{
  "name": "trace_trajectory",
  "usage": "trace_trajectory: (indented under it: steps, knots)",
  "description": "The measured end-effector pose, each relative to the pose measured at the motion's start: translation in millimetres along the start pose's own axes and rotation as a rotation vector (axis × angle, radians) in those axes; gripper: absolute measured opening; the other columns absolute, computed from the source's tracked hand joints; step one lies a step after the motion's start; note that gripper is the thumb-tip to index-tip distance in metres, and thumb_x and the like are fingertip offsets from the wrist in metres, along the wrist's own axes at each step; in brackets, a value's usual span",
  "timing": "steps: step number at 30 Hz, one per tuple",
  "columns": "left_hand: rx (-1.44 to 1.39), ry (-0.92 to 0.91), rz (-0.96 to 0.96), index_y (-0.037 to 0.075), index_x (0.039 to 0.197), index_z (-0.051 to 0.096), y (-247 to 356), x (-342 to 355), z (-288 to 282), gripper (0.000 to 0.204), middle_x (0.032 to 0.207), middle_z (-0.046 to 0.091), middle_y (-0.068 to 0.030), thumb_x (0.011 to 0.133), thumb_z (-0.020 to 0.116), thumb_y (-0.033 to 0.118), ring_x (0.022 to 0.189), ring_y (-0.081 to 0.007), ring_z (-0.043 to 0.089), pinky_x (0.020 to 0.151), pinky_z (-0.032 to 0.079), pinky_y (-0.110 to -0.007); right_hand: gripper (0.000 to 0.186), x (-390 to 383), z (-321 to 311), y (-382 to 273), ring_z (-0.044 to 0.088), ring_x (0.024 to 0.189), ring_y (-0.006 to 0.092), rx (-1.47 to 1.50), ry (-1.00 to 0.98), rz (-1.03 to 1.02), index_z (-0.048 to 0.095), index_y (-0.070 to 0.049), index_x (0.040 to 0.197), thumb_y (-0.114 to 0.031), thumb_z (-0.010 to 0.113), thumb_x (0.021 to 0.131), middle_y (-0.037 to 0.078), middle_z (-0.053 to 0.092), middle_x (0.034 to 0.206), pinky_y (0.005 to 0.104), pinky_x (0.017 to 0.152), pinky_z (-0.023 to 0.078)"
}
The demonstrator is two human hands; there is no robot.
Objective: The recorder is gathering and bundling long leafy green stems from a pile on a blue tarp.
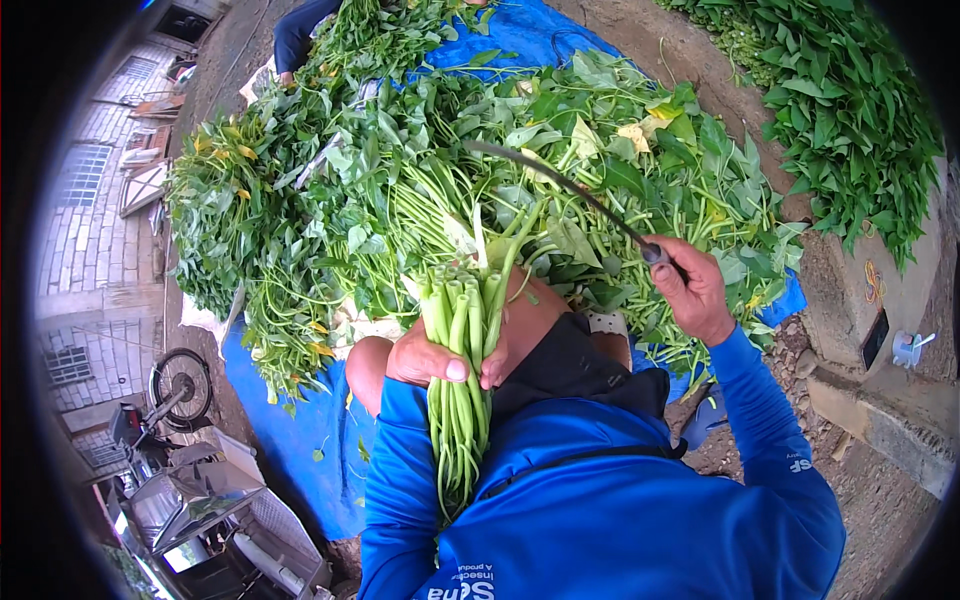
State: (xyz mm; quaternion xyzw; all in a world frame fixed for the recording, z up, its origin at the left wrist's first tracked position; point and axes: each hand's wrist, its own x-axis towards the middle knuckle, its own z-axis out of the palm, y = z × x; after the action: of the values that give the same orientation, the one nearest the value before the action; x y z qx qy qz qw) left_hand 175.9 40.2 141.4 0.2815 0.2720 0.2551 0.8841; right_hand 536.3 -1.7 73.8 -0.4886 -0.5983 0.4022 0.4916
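Outdoors, bare dirt ground (700, 50) is covered in part by a blue tarpaulin (290, 430), on which a large heap of leafy green stalks (400, 190) is spread out, with some yellowed leaves mixed in among the green. A bundle of green stems (460, 360) is gripped by the left hand (435, 360), the fingers being wrapped round it and the thumb pressed across its front; the cut ends are held upward near the heap, while the rest of the bundle hangs down against the blue long-sleeved top worn by the person. The right hand (695, 290) is clenched round the handle of a long curved knife (570, 190), whose dark blade is held out over the heap, pointing up and to the left, well apart from the bundle. Both forearms are covered by blue sleeves, and a bare knee is seen just beside the left hand. A second pile of leafy greens (850, 110) lies at the upper right, apart from the tarpaulin, above a concrete ledge (870, 400). At the top, beyond the heap, the dark sleeve of another person (295, 35) is seen. At the lower left a parked motorcycle (165, 400) is found in front of a brick building (90, 220)
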Motion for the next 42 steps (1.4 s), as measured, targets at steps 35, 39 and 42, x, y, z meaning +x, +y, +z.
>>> trace_trajectory:
  steps: [35, 39, 42]
  knots:
    - [-0.006, -0.277, -0.068, -0.008, 0.125, 0.054, -18, 13, 5, 0.079, 0.08, 0.063, -0.0198, 0.062, 0.089, 0.026, 0.07, -0.0296, 0.066, 0.069, 0.056, -0.04, 0.019, 108, 34, -61, 0.068, 0.091, 0.0316, -0.223, -0.366, -0.322, 0.066, -0.001, 0.111, -0.017, 0.068, 0.101, 0.015, 0.068, 0.097, 0.0429, 0.08, 0.053]
    - [-0.023, -0.163, 0.004, -0.007, 0.126, 0.055, -14, 2, 3, 0.078, 0.081, 0.064, -0.0191, 0.063, 0.088, 0.024, 0.071, -0.0294, 0.067, 0.068, 0.057, -0.039, 0.039, 122, 12, -31, 0.06, 0.128, 0.0313, -0.67, -0.002, -0.297, 0.062, -0.004, 0.136, -0.011, 0.065, 0.097, 0.017, 0.065, 0.131, 0.0419, 0.104, 0.049]
    - [-0.008, -0.156, 0.022, -0.005, 0.127, 0.055, -16, 2, -4, 0.077, 0.081, 0.064, -0.0189, 0.063, 0.086, 0.024, 0.07, -0.0295, 0.067, 0.067, 0.057, -0.039, 0.08, 97, 41, -58, 0.039, 0.154, 0.0268, 0.194, -0.466, 0.034, 0.035, -0.01, 0.165, -0.002, 0.06, 0.089, 0.011, 0.045, 0.164, 0.0472, 0.123, 0.035]
